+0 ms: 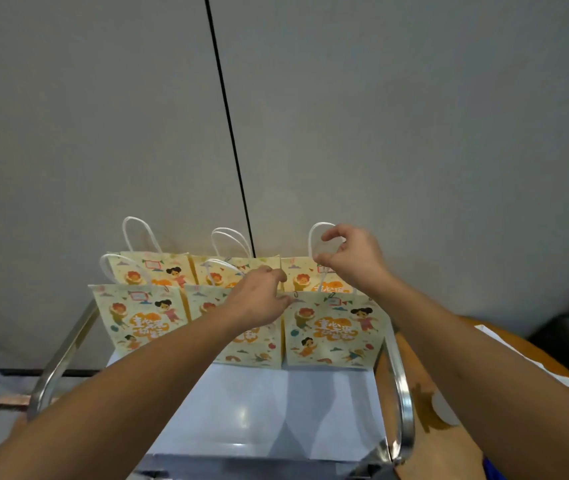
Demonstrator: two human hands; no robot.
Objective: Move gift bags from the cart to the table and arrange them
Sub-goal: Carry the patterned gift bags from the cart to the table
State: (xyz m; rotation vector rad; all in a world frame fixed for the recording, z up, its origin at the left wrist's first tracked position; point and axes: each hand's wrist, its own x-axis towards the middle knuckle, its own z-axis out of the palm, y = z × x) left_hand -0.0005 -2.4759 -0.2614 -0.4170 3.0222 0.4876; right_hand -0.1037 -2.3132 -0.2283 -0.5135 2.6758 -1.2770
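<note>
Several yellow cartoon-print gift bags stand in two rows on the cart [276, 410], against the wall. The front row holds a left bag [141, 320], a middle bag [252, 344] and a right bag [331, 334]. My left hand [259, 296] is curled over the top edge of the front middle bag, hiding its handle. My right hand [349, 258] pinches the white cord handle [310, 237] of the back right bag [297, 275] between thumb and fingers. The back left bag [158, 268] and back middle bag [231, 268] stand untouched.
Shiny metal rails run along the cart's left side [65, 351] and right side [400, 375]. An orange-brown round table [425, 368] with a white sheet [518, 355] lies right of the cart. A grey wall [414, 133] with a black seam stands directly behind the bags.
</note>
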